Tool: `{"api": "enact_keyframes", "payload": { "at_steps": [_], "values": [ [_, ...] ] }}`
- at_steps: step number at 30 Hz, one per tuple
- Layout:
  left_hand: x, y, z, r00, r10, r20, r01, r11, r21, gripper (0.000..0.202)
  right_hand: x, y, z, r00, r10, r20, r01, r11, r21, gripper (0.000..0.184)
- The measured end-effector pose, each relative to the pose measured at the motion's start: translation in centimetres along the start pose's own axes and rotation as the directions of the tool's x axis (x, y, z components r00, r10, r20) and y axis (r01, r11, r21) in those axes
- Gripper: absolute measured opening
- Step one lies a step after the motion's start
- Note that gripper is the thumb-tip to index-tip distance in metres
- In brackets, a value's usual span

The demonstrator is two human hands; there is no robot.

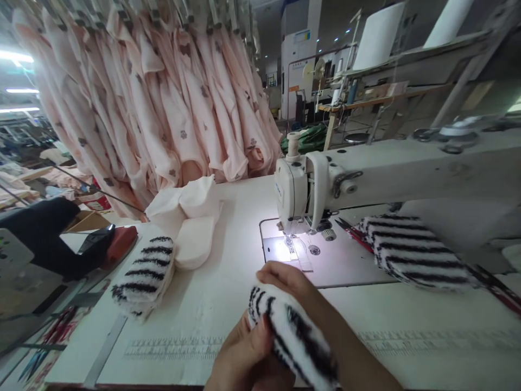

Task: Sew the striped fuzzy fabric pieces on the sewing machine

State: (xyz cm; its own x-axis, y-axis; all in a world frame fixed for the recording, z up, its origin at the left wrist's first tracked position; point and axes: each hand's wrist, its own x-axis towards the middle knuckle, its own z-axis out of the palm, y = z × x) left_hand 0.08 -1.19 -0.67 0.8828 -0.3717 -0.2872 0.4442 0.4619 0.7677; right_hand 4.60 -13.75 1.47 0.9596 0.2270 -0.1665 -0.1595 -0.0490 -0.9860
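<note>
A fuzzy black-and-white striped fabric piece (299,331) is held in front of the sewing machine (301,190), near the table's front edge. My left hand (248,347) pinches it from the left, thumb on top. My right hand (285,279) curls over its far edge, fingertips bent around the fabric. The machine's lamp lights the needle area (290,247) just beyond my hands. A stack of striped pieces (148,274) lies on the left, beside stacks of white fabric pieces (195,239). More striped pieces (415,252) lie right of the needle, under the machine arm.
Red-handled scissors (354,233) lie by the right-hand striped pieces. A ruler scale (175,347) runs along the front of the white table (228,304). Pink garments (163,108) hang in a row behind it. Thread cones (378,35) stand on a rack at upper right.
</note>
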Motion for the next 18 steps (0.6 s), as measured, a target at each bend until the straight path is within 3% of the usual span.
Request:
{"api": "enact_keyframes", "payload": {
  "at_steps": [2,4,7,10,12,14,15,16,18],
  "values": [
    [0.2,0.6,0.2,0.994,-0.062,0.09,0.072,0.992,-0.105,0.05,-0.1,0.0,0.1,1.0,-0.016,0.012,0.016,0.999,0.032,0.027],
    [0.2,1.3,0.5,0.994,-0.03,0.105,0.052,0.975,-0.214,0.045,-0.9,0.1,0.2,0.992,-0.11,-0.057,0.111,0.994,0.015,0.028],
    [0.2,1.7,0.4,0.995,0.099,-0.03,-0.103,0.963,-0.248,0.031,-2.9,0.2,-0.1,0.933,-0.301,-0.198,0.28,0.951,-0.128,0.029],
    [0.2,1.1,-0.6,0.989,0.092,-0.119,-0.102,0.991,-0.085,0.035,-4.3,0.1,-1.2,0.886,-0.34,-0.316,0.268,0.93,-0.25,0.026],
    [0.1,0.5,-1.4,0.939,0.207,-0.274,-0.18,0.976,0.12,0.033,-4.5,0.0,-2.2,0.828,-0.374,-0.418,0.255,0.915,-0.312,0.025],
    [-0.4,0.2,-1.7,0.81,0.45,-0.377,-0.328,0.88,0.344,0.033,-3.9,0.0,-2.3,0.792,-0.44,-0.424,0.283,0.879,-0.383,0.026],
    [-0.7,0.2,-1.6,0.755,0.548,-0.361,-0.385,0.815,0.434,0.037,-3.5,0.1,-1.9,0.799,-0.471,-0.375,0.312,0.857,-0.411,0.025],
    [-1.0,0.4,-1.4,0.736,0.605,-0.305,-0.415,0.759,0.502,0.04,-3.1,0.3,-1.1,0.814,-0.499,-0.298,0.356,0.833,-0.424,0.025],
    [-1.7,1.6,-1.2,0.74,0.641,-0.203,-0.41,0.67,0.619,0.038,-2.7,0.9,1.3,0.842,-0.512,-0.169,0.419,0.819,-0.391,0.027]
  ]
}}
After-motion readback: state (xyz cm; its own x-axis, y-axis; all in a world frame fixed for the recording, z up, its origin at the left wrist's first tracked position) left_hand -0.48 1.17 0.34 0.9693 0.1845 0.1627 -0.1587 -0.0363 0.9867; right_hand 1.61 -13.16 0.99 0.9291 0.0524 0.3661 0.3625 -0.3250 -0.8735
